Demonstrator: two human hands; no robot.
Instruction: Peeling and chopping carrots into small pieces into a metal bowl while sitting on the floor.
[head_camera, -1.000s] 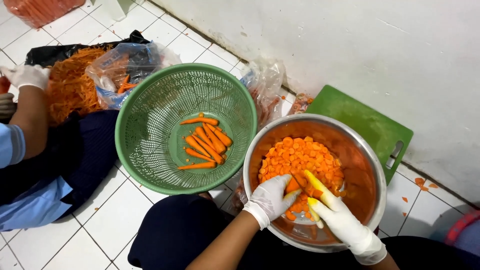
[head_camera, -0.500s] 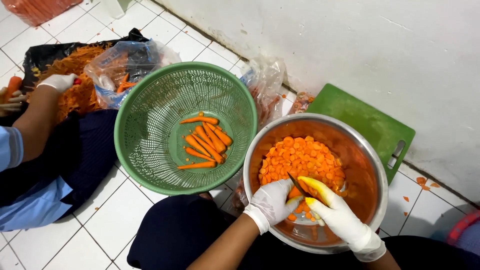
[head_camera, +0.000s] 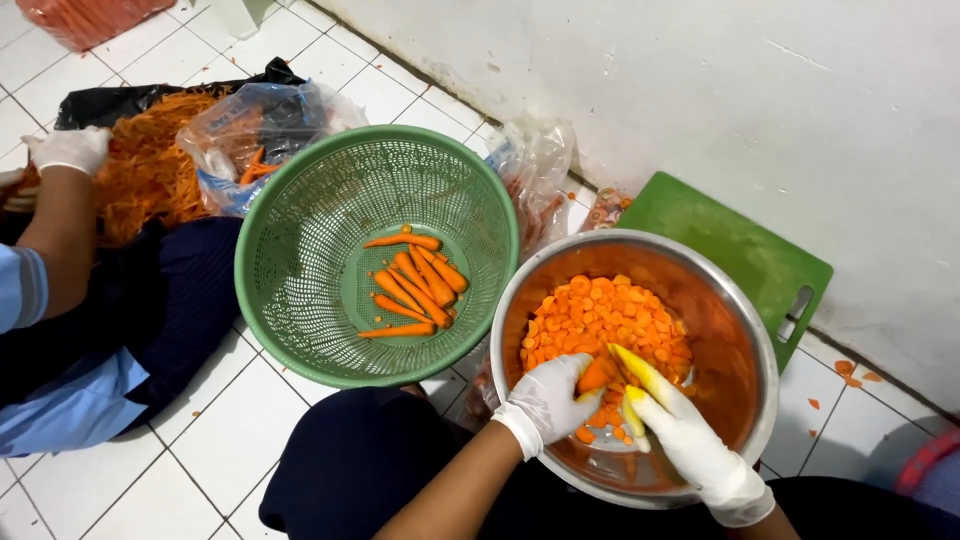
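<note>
Both my hands wear white gloves and work over a steel bowl (head_camera: 745, 330) on my lap. My left hand (head_camera: 545, 400) grips a short piece of carrot (head_camera: 595, 375) above a heap of orange carrot slices (head_camera: 600, 315). My right hand (head_camera: 680, 435) holds a yellow-handled knife (head_camera: 635, 375) against that carrot piece. The blade is mostly hidden. To the left sits a green mesh basket (head_camera: 300, 250) with several peeled whole carrots (head_camera: 415, 285) in its bottom.
A green cutting board (head_camera: 740, 250) lies against the white wall behind the bowl. Another person sits at left, gloved hand (head_camera: 70, 150) on a pile of carrot peels (head_camera: 150, 170) on black plastic. Clear plastic bags (head_camera: 255, 135) with carrot scraps lie on the tiled floor.
My hands have kept cutting in the bowl; the knife handle shifted slightly. The other person's gloved hand moved right onto the peel pile.
</note>
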